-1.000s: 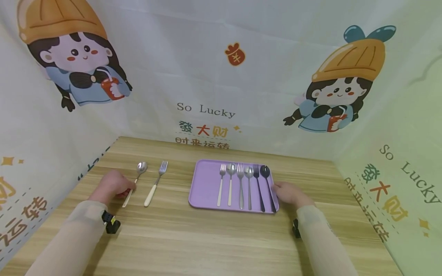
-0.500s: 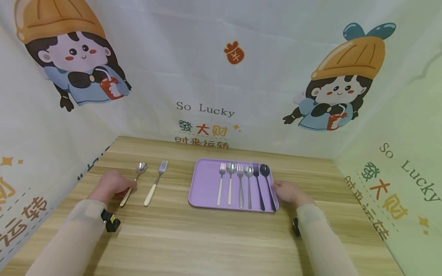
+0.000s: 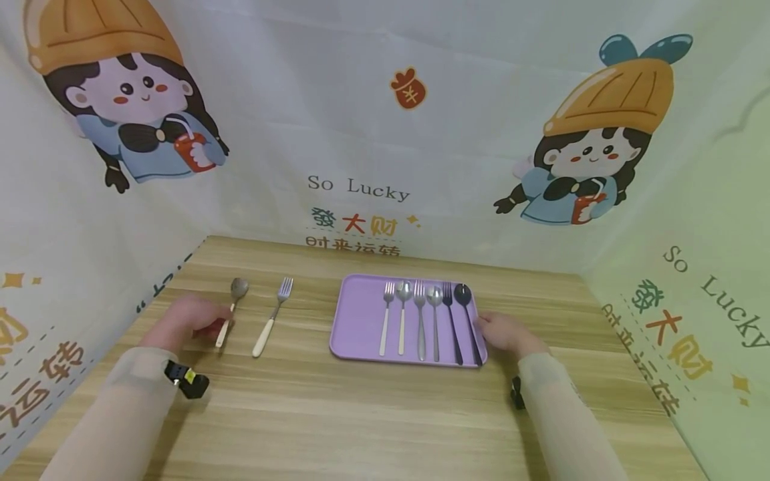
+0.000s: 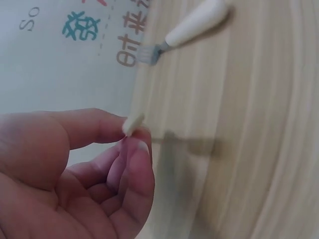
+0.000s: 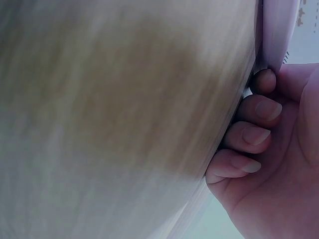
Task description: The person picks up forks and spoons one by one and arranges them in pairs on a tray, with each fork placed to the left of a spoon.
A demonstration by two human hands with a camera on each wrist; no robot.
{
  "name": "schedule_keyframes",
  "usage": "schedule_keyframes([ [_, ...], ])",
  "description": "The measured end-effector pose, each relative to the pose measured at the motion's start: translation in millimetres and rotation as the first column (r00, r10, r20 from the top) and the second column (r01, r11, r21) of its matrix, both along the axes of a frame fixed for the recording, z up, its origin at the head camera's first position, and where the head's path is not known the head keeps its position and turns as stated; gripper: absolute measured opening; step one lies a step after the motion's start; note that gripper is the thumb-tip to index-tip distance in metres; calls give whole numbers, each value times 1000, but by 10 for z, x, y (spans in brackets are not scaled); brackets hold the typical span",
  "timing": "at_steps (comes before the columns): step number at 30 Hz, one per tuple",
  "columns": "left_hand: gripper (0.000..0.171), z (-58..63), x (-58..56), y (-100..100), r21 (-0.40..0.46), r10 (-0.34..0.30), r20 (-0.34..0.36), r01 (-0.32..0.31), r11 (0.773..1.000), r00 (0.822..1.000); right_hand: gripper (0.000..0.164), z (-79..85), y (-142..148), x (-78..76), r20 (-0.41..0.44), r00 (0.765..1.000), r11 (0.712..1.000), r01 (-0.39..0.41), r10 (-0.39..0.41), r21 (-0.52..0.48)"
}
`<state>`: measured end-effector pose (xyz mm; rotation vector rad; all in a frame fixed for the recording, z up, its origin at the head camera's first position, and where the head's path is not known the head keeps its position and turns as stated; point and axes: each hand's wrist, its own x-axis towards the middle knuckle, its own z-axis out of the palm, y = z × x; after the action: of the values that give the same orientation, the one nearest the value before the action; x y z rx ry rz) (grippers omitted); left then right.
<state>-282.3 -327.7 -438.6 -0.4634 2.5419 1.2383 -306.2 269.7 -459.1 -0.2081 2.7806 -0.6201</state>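
Note:
My left hand (image 3: 195,319) pinches a spoon (image 3: 239,288) by its cream handle between thumb and index finger. In the left wrist view the handle (image 4: 133,124) sits end-on at the fingertips, with a shadow on the table apart from it. Just right of the spoon lies a fork (image 3: 263,337) with a thicker cream handle. My right hand (image 3: 505,334) grips the right rim of a purple tray (image 3: 357,321). The right wrist view shows its thumb and index finger at the tray edge (image 5: 275,30), other fingers curled by the tabletop.
On the tray's right part stand side by side a cream-handled fork (image 3: 385,324) and spoon (image 3: 402,321), a silver fork (image 3: 420,324) and spoon (image 3: 435,324), and a black fork (image 3: 451,321) and spoon (image 3: 464,307). A printed cloth (image 3: 481,200) walls the wooden table (image 3: 349,421).
The spoon in my left hand has risen off the table, its bowl swinging slightly left and its handle end moving away from me. My right hand stays at the tray rim.

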Motion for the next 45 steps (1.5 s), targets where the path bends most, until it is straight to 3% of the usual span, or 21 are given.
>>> schedule_keyframes([
  [4, 27, 71, -19, 79, 37, 4, -16, -3, 999, 1000, 59, 14, 6, -8, -5, 1000, 1000, -2, 2, 1],
  [8, 29, 153, -41, 248, 52, -33, -52, 36, 998, 998, 59, 26, 5, -9, -8, 1000, 1000, -4, 4, 3],
  [20, 32, 304, -131, 1049, 137, -144, -137, 162, 977, 980, 59, 12, -5, -14, -3, 1000, 1000, -5, 5, 2],
  [26, 29, 266, -158, 1475, 179, -154, -174, 185, 966, 973, 59, 21, -4, -14, -8, 1000, 1000, -6, 6, 5],
  [31, 19, 206, -185, 1752, 181, -170, -165, 199, 963, 971, 59, 34, -14, -4, -12, 1000, 1000, -7, 7, 5],
  [37, 15, 123, -219, 2027, 150, -191, -134, 211, 966, 972, 59, 42, -20, 11, -15, 1000, 1000, -14, 14, 8],
  [45, 15, 29, -205, 2296, 115, -159, -116, 173, 978, 980, 60, 39, -27, 14, -3, 1000, 1000, -5, 5, -2],
])
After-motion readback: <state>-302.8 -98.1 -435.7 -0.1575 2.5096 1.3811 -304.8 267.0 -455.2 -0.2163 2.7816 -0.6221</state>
